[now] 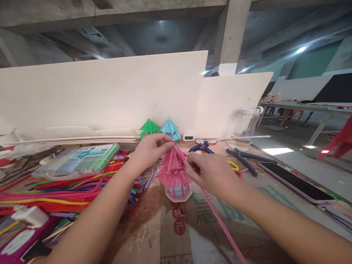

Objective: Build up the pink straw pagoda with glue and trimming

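Observation:
A small pink model pavilion [173,165] with a two-tiered fringed roof stands upright on a pale octagonal base. My left hand [155,150] pinches the tip of its roof between thumb and fingers. Against the roof's right side, my right hand [205,167] is closed on a long pink pipe cleaner [220,220], whose loose length trails down toward the front edge. The fingertips of my right hand are partly hidden. Behind the pink model, a green model pavilion [149,126] and a light blue one [169,127] stand by the white board.
Colourful pipe cleaners [68,194] and a clear plastic case [82,161] lie at left. Beyond my right hand are a blue glue gun [202,146], pliers [243,161], a lidded clear jug [246,128] and a phone [295,181]. A white board [110,95] bounds the back.

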A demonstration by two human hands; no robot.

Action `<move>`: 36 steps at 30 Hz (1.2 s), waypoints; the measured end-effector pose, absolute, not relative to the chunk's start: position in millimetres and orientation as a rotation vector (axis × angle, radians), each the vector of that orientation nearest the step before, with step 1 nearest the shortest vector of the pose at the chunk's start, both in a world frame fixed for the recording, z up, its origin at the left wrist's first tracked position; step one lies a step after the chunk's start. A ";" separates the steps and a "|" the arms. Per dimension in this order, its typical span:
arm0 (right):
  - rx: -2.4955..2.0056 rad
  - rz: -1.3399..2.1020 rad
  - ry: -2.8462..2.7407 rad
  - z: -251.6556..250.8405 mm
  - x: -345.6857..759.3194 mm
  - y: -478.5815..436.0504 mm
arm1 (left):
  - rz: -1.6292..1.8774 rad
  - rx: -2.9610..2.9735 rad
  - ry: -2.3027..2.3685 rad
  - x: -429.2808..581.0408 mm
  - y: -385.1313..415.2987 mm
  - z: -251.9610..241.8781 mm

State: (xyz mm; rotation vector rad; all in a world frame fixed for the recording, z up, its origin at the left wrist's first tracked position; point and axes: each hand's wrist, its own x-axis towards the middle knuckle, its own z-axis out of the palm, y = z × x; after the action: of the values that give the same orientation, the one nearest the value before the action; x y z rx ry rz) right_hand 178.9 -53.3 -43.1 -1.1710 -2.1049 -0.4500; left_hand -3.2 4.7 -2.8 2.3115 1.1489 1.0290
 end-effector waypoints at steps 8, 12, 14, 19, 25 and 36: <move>-1.202 -0.514 -2.191 -46.0 175.6 -54.1 | 1.015 2.303 1.150 -3.6 4.0 -2.8; -1.233 -0.490 -2.183 -46.7 174.7 -52.3 | 1.010 2.322 1.160 -2.8 3.2 -1.6; -1.238 -0.475 -2.169 -47.2 174.3 -51.7 | 1.011 2.323 1.162 -2.9 3.0 -1.3; -1.243 -0.439 -2.172 -48.7 171.9 -51.7 | 1.005 2.341 1.153 -3.9 3.3 -0.8; -1.314 -0.430 -2.210 -51.5 169.2 -51.8 | 0.996 2.394 1.181 -3.5 2.0 0.0; -1.283 -0.322 -2.194 -51.5 170.3 -51.5 | 0.983 2.416 1.177 -4.6 3.8 -0.7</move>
State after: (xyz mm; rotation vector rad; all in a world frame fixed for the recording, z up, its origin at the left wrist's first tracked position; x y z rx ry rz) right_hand 170.3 -51.5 -51.5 -1.2827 -2.1945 -0.3221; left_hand -4.6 3.8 -0.7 2.4162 1.1770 0.9828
